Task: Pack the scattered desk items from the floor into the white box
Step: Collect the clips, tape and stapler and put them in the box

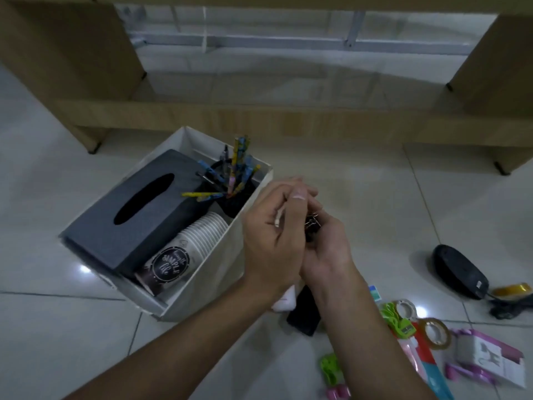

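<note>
- Both hands are bunched together just right of the white rectangular box (202, 284), fingers curled in. The right hand (326, 249) is cupped around a little clump of black metal binder clips (313, 225) with wire handles; the left hand (271, 235) is closed over the top, thumb pressing down. Can't tell if the left one is pinching anything itself.
- My guess on handling: clips are small, stiff and light, not fragile, but a loose bunch will spill, so keep them cupped and tip them in.
- Inside the box: a dark grey tissue box (135, 215) on the left, a sleeve of white paper cups (187, 249), and a black mesh pen cup (239, 197) at the far corner.
- Still on the floor right of the box: tape rolls (435, 333), green plastic clips (331, 370), a black oval case (458, 269), a pink-and-white packaged thing (487, 356).
</note>
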